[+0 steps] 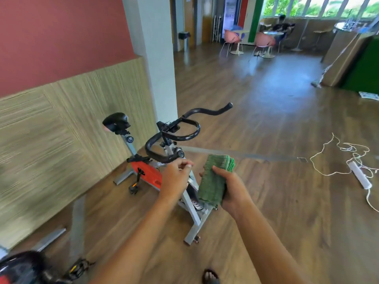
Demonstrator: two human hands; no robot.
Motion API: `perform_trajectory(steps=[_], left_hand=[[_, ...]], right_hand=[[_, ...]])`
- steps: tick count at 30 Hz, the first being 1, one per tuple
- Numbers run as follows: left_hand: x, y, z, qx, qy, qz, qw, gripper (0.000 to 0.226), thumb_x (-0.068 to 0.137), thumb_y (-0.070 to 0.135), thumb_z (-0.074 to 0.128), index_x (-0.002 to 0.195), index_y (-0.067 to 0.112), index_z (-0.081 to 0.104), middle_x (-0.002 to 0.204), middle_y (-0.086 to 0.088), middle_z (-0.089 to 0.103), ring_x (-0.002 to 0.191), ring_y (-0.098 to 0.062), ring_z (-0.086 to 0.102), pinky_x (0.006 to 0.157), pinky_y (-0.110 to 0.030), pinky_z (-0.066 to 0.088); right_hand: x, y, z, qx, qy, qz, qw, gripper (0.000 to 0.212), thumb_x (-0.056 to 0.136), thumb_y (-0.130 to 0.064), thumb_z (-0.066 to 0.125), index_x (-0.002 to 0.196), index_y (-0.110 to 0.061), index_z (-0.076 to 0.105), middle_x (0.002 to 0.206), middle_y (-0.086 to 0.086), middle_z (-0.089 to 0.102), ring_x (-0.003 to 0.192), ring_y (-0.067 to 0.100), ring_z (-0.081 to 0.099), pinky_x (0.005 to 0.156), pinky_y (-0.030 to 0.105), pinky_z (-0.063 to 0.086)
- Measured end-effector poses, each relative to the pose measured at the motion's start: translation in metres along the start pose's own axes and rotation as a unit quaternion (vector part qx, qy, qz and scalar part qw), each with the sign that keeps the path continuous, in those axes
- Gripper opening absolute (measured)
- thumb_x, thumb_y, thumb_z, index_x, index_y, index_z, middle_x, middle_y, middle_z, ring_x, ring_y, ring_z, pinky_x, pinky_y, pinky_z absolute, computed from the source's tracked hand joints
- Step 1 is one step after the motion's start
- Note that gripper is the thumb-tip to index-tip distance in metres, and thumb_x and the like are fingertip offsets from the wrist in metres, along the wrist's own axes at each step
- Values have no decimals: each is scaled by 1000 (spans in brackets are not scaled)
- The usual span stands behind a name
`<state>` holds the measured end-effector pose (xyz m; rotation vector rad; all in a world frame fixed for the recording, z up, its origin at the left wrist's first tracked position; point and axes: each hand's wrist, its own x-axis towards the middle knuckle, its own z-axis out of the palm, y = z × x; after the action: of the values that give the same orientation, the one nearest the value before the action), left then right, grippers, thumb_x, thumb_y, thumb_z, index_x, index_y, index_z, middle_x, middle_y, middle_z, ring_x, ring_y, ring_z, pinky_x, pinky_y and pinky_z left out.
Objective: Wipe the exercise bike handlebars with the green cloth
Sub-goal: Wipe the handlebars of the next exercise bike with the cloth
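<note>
The right hand [231,189] grips the cloth [215,179]; just left of that grip is the left hand [176,175], the handlebars [198,129] beyond it, the saddle [117,121] farther left, a power strip [360,177] on the floor [276,212] well right

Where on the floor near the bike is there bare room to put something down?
The widest bare floor lies between the exercise bike and the tangled white cord with its power strip. More lies beyond the handlebars, towards the pink chairs. The bike's wall side is crowded: grey metal bars lie by the wall panel, another machine nearby.
</note>
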<state>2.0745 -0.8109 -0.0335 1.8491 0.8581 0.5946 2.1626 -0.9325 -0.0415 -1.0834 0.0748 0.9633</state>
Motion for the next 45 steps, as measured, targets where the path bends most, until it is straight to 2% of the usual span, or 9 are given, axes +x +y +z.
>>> perform_trajectory(steps=[4, 9, 12, 17, 23, 30, 38, 41, 45], left_hand=[[78, 4, -4, 3, 38, 20, 999, 18, 93, 8, 56, 87, 20, 69, 81, 6, 67, 67, -3, 58, 57, -8, 43], [169, 11, 4, -2, 22, 23, 999, 24, 93, 7, 56, 82, 25, 69, 78, 9, 67, 74, -8, 61, 69, -26, 48], [221, 12, 11, -10, -11, 26, 1000, 27, 92, 7, 57, 80, 28, 69, 79, 11, 67, 81, -11, 63, 78, -28, 50], [306, 9, 27, -12, -93, 32, 995, 23, 93, 10, 56, 85, 24, 72, 85, 11, 70, 84, -6, 66, 73, -21, 48], [396, 14, 51, -36, -214, 100, 971, 23, 94, 5, 53, 87, 19, 70, 85, 8, 70, 73, 1, 66, 66, -13, 49], [426, 38, 62, -52, -439, 151, 884, 23, 98, 6, 50, 88, 19, 66, 78, 5, 66, 61, 3, 61, 55, -9, 44], [352, 58, 69, -54, -599, 204, 773, 19, 96, -4, 49, 90, 4, 65, 72, 1, 63, 53, 6, 60, 49, -9, 41], [331, 59, 73, -60, -616, 206, 758, 18, 95, -2, 52, 88, 8, 65, 72, 1, 64, 51, 5, 59, 47, -9, 40], [294, 39, 64, -22, -701, 209, 681, 16, 96, 3, 52, 91, 11, 65, 82, -5, 68, 54, 4, 59, 50, -9, 42]], right_hand=[[77, -36, 24, 13, -11, -3, 1000, 39, 91, -10, 62, 129, -1, 58, 122, 27, 65, 91, 32, 69, 60, 39, 59], [158, -78, 55, 10, -3, 1, 1000, 40, 91, -12, 62, 130, -3, 56, 119, 23, 68, 89, 31, 71, 69, 40, 58], [197, -100, 71, 10, 1, -5, 1000, 37, 91, -11, 63, 127, -5, 58, 112, 19, 72, 86, 29, 73, 66, 40, 58], [258, -121, 88, 27, 55, -33, 998, 36, 91, -13, 63, 125, -3, 61, 109, 19, 73, 96, 34, 70, 91, 52, 54], [302, -142, 110, 65, 131, -100, 984, 25, 93, -11, 61, 117, -3, 63, 102, 17, 74, 84, 30, 71, 72, 41, 58], [295, -139, 136, 140, 295, -203, 923, 30, 90, -18, 69, 118, -13, 61, 100, 15, 75, 84, 28, 72, 76, 42, 59], [199, -88, 125, 172, 442, -296, 829, 29, 86, -13, 70, 113, 0, 65, 92, 18, 75, 72, 27, 73, 67, 39, 60], [183, -70, 125, 188, 457, -310, 812, 24, 90, -9, 64, 112, 0, 65, 87, 16, 75, 68, 26, 72, 62, 36, 59], [152, -25, 140, 226, 549, -341, 729, 19, 91, -8, 63, 110, -5, 64, 90, 15, 75, 79, 29, 70, 79, 47, 56]])
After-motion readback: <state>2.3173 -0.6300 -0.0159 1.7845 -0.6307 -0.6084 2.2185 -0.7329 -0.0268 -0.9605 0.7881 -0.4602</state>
